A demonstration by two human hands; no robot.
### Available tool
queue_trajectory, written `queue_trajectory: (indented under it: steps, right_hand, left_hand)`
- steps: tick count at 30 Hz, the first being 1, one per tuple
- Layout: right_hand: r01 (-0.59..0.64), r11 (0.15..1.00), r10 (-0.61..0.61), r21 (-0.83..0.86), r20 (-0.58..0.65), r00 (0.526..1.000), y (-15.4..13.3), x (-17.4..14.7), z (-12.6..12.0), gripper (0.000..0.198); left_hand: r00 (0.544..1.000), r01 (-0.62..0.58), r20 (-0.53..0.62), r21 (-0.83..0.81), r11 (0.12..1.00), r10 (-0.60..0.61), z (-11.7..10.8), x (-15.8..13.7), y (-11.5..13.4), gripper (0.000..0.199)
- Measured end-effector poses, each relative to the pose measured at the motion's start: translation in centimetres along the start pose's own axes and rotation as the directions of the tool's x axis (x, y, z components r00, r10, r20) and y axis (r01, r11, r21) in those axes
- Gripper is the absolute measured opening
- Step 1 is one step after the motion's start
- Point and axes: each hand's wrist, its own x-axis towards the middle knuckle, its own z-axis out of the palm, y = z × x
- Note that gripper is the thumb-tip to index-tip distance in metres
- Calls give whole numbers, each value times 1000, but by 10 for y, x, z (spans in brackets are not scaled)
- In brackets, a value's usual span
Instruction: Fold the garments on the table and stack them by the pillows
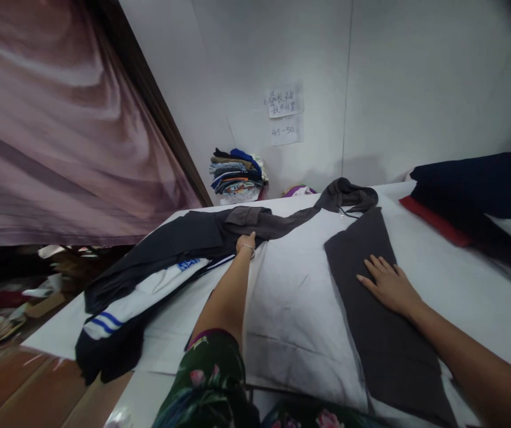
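A dark grey hooded garment [371, 297] lies spread over a white-covered table [291, 297]. My right hand [389, 284] rests flat on its folded body part, fingers apart. My left hand [245, 242] reaches far out and grips the garment's sleeve [273, 223] near the table's far side. The hood [348, 195] lies bunched at the back. A bracelet shows on my left wrist.
A pile of dark and white-blue striped clothes [148, 285] hangs over the table's left edge. Navy and red folded clothes [473, 196] sit at the right. A stack of folded clothes [236, 175] stands against the wall under paper notes [284, 113]. A curtain [59, 131] hangs left.
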Motion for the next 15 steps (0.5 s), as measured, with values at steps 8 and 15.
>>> queue_trajectory:
  steps: [8, 15]
  right_hand:
    - [-238, 812, 308, 533, -44, 950, 54, 33, -22, 53]
    - [-476, 240, 549, 846, 286, 786, 80, 90, -49, 75]
  left_hand:
    - [962, -237, 156, 58, 970, 226, 17, -60, -9, 48]
    - [922, -323, 282, 182, 929, 265, 19, -82, -22, 54]
